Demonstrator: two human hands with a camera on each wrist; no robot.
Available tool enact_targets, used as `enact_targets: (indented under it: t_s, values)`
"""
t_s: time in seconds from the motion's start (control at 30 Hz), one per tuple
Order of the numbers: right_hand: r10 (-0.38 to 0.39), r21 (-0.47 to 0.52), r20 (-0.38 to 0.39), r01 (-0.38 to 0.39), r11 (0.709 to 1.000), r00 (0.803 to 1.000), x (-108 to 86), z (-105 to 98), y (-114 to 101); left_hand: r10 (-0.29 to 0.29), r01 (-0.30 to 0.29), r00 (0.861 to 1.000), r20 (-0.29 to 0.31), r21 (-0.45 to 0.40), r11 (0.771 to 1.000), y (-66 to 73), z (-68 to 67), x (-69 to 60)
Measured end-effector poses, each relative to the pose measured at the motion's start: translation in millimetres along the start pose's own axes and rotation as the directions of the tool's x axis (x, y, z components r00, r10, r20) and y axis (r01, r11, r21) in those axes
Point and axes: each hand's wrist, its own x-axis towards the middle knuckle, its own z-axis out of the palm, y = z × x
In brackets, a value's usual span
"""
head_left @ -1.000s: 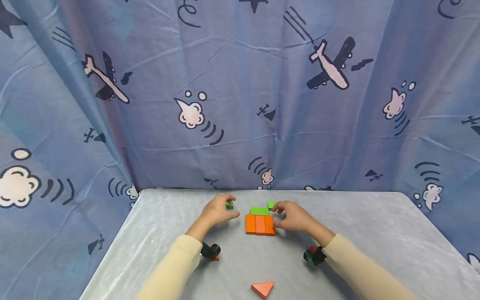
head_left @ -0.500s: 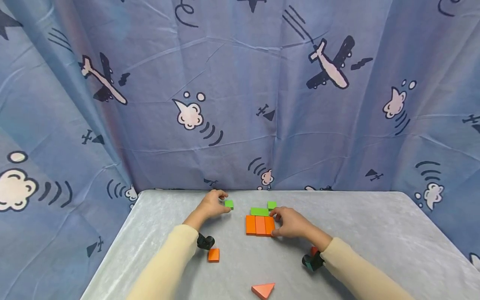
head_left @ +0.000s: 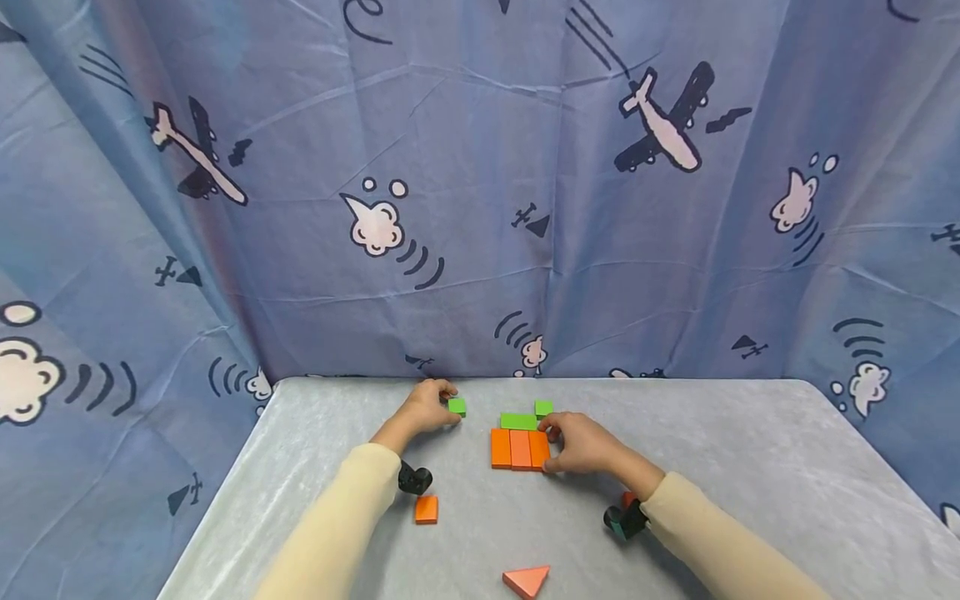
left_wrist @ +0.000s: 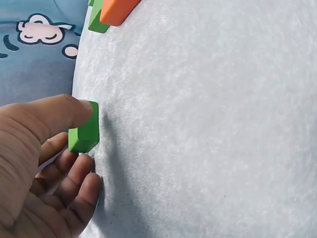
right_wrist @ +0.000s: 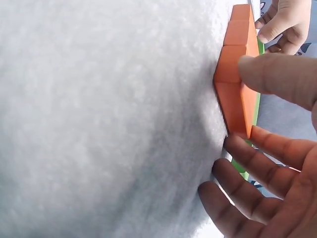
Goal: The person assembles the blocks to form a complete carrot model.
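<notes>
At the far left of the group, my left hand (head_left: 423, 407) has its thumb and index finger around a small green block (head_left: 457, 407). In the left wrist view the thumb overlaps one end of that block (left_wrist: 87, 131), and the index fingertip lies partly behind it. My right hand (head_left: 585, 443) grips the rightmost orange block (head_left: 539, 450) of a row of three, thumb at its near end and fingers at the far end. The middle block (head_left: 520, 450) is paler. Behind the row lies a longer green block (head_left: 518, 422), with another small green block (head_left: 543, 408) to its right.
A coral triangular block (head_left: 527, 581) lies near the front. An orange block (head_left: 427, 510) sits by the left wrist camera (head_left: 415, 478). A red block (head_left: 627, 499) is partly hidden by the right wrist camera (head_left: 625, 521). A patterned blue curtain (head_left: 480, 208) hangs behind the table.
My left hand has moved slightly left and back around the small green block, uncovering the orange block by its wrist. My right hand has lowered onto the row's right block.
</notes>
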Motion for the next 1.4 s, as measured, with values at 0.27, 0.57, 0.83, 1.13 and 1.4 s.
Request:
enact_targets:
  t_s: [0.27, 0.57, 0.83, 1.13, 1.4]
  values:
    - [0.013, 0.005, 0.006, -0.013, 1.000, 1.000, -0.5, 0, 0, -0.006, 0.006, 1.000, -0.004, 0.005, 1.000, -2.5, 2.8, 2.1]
    - [0.027, 0.000, 0.019, -0.027, 1.000, 0.999, -2.1, 0, -3, 0.021, -0.020, 1.000, -0.017, 0.010, 1.000, 0.8, 5.5, 2.8]
    - [0.048, -0.001, 0.015, -0.048, 0.999, 0.999, -2.6, 1, -5, 0.057, -0.058, 0.997, -0.047, -0.024, 0.998, 12.2, 17.6, 8.4]
    - [0.054, 0.008, 0.028, -0.054, 0.998, 0.998, 0.0, -1, -5, 0.048, -0.049, 0.998, -0.046, -0.019, 0.999, 23.5, 30.3, 15.3]
    - [0.057, 0.013, 0.033, -0.057, 0.998, 0.998, 0.3, -2, -8, 0.078, -0.079, 0.996, -0.035, -0.021, 0.997, 30.1, 40.0, 19.0]
